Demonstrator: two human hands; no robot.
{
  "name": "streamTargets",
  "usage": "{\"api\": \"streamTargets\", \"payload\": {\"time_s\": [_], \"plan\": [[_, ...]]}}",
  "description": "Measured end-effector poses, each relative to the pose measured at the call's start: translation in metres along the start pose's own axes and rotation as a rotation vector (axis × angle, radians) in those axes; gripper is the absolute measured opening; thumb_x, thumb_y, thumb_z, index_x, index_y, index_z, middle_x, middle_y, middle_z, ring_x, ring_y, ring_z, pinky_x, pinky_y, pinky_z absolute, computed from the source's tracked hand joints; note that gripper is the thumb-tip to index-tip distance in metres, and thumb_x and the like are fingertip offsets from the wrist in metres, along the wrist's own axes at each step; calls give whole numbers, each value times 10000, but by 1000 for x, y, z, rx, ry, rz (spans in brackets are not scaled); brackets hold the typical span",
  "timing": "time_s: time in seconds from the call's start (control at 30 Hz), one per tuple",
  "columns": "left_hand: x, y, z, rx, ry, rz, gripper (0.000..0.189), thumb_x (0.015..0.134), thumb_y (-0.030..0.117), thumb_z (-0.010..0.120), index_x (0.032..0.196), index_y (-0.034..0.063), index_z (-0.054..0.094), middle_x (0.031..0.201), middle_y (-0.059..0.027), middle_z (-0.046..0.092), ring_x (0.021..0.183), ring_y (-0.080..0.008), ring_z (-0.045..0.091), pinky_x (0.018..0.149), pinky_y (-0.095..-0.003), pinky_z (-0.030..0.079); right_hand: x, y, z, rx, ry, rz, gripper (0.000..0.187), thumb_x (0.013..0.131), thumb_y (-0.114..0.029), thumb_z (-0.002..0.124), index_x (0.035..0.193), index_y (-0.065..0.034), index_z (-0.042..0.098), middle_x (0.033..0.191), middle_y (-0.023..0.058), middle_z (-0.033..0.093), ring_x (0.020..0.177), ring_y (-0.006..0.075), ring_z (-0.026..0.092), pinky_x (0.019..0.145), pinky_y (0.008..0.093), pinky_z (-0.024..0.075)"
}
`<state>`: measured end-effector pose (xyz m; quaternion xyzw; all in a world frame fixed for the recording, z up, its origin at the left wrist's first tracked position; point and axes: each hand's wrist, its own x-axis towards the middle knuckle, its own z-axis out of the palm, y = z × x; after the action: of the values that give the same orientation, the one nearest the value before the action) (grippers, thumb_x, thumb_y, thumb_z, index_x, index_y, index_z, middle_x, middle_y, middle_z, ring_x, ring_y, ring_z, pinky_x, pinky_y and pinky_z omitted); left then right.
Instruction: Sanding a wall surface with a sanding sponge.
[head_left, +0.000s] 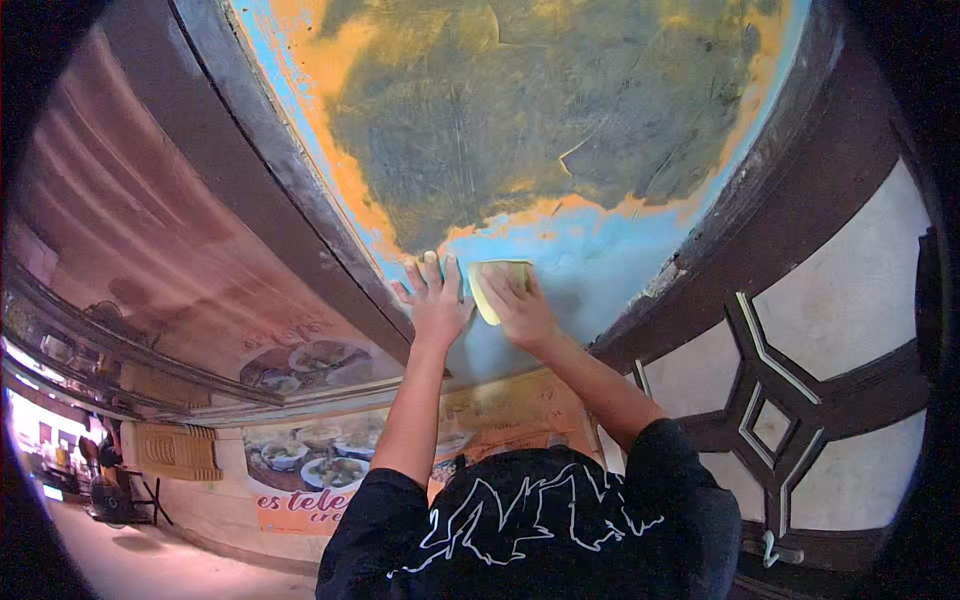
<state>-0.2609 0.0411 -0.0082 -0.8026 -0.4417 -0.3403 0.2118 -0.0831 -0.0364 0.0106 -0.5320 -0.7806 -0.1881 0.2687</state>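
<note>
My left hand (436, 304) rests with spread fingers on the light blue lower part of a painted panel (585, 262), near its left edge, and holds nothing. Just right of it, my right hand (517, 307) presses a folded pale yellow sheet (484, 296), perhaps sandpaper, against the same blue surface. Above both hands the panel has a large dark grey-green patch (525, 127) bordered by uneven orange. A crack-like line or raised flake shows in the dark patch.
Dark frame boards (750, 195) with scuffed edges run along both sides of the panel. At the right stands a dark lattice (795, 405) with white panes. A printed food banner (300, 465) hangs at the lower left, with stacked tan items (176, 450) and a dark stand (112, 499) beyond.
</note>
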Motion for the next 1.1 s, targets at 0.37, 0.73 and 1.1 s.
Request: {"api": "streamTargets", "payload": {"time_s": [0.37, 0.73, 1.1], "plan": [[3, 8, -9, -119, -188, -140, 855, 685, 386, 804, 1442, 172, 468, 1567, -165, 277, 1476, -479, 24, 1086, -736, -40, -11, 6, 4, 6, 41, -90, 576, 813, -142, 558, 1384, -72, 539, 1492, 47, 455, 1410, 242, 367, 1115, 602, 288], [3, 3, -3, -9, 1, -13, 955, 637, 334, 816, 1462, 88, 404, 1639, -215, 69, 1485, -504, -58, 1104, -713, -71, -1, 3, 2, 9, 59, -85, 558, 823, -128, 529, 1377, -62, 550, 1462, 73, 502, 1375, 280, 428, 1130, 581, 262], [0, 3, -1, -58, 5, -57, 886, 683, 459, 819, 1432, 137, 473, 1607, -151, 216, 1487, -472, 4, 1093, -727, -32, 1, 11, -18, 0, 0, -119, 556, 842, -133, 492, 1390, -49, 520, 1511, 79, 443, 1399, 281, 397, 1125, 570, 305]]}}
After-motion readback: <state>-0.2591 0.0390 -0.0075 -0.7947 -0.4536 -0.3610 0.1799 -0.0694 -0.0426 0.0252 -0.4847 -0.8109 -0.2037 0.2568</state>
